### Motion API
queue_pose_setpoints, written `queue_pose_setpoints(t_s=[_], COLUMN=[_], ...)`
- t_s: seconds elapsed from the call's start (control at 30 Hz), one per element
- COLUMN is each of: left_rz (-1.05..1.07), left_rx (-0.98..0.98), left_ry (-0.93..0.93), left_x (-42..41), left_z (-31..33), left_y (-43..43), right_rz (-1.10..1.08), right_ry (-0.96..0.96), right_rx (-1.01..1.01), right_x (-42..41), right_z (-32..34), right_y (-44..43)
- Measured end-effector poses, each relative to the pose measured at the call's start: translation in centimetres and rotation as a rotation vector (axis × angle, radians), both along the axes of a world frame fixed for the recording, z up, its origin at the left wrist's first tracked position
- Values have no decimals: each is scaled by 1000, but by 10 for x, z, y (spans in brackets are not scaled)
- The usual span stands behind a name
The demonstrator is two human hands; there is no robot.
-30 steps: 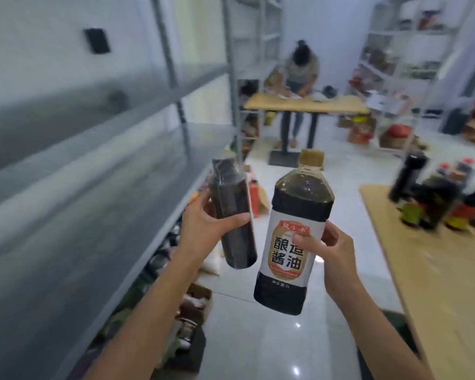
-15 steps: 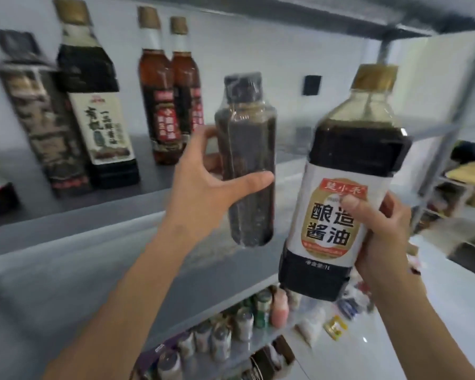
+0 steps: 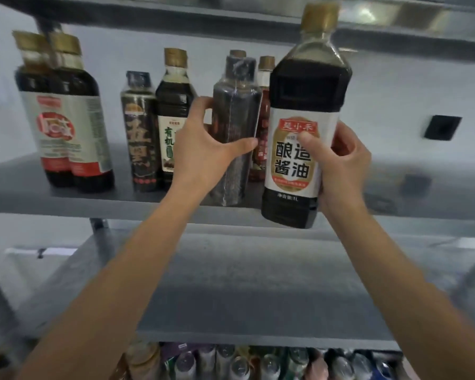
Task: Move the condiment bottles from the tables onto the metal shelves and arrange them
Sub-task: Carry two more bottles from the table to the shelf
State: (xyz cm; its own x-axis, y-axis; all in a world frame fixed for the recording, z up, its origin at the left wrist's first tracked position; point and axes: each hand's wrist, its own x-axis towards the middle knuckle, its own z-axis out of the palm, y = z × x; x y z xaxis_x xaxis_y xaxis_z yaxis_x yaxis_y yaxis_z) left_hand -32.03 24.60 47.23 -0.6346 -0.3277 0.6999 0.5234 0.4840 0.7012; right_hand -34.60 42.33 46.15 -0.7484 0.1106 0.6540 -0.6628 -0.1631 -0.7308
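My left hand [image 3: 203, 149] grips a slim dark shrink-wrapped bottle [image 3: 236, 127], held upright with its base at the front lip of the metal shelf [image 3: 66, 198]. My right hand [image 3: 340, 165] grips a big soy sauce bottle [image 3: 299, 127] with a gold cap and white label, held in the air in front of the shelf edge, right of the slim bottle. Several bottles stand on the same shelf: two large ones [image 3: 66, 119] at the left, a black-labelled one [image 3: 140, 133], a green-labelled one [image 3: 173, 116], and red-labelled ones [image 3: 261, 138] partly hidden behind the held bottles.
The shelf's right part [image 3: 409, 185] is bare. A lower shelf [image 3: 244, 283] lies bare below. Under it, several small bottles and cans [image 3: 231, 363] are packed together. Another shelf board [image 3: 231, 15] runs overhead. A black wall plate [image 3: 442, 127] sits at the right.
My view has swung from the room to face the shelf. Both hands have carried their bottles up to the shelf; the slim bottle now reaches the shelf's front edge.
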Motion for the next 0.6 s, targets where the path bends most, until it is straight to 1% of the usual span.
queue_pose_setpoints(t_s=[0.1,0.23,0.43,0.5,0.6], left_rz=[94,143,207,153,-87], left_rx=[-27,54,39,42,84], left_ry=[-46,-96,-100,-135,-280], left_x=[-11,-27,-36,-31,-16], left_z=[-9,-19,-28,-32,-49], left_y=[-3,-9,-3,-4,-15], right_rz=[69,177,238,248,267], right_ry=[-31,-105,-190,-183,-214], right_rx=[-29,-37,77,185,457], right_x=[-20,-44,-70,-72,-74], right_z=[0,2,2,-7,-34], right_y=[-11,-21,-15,-6,12])
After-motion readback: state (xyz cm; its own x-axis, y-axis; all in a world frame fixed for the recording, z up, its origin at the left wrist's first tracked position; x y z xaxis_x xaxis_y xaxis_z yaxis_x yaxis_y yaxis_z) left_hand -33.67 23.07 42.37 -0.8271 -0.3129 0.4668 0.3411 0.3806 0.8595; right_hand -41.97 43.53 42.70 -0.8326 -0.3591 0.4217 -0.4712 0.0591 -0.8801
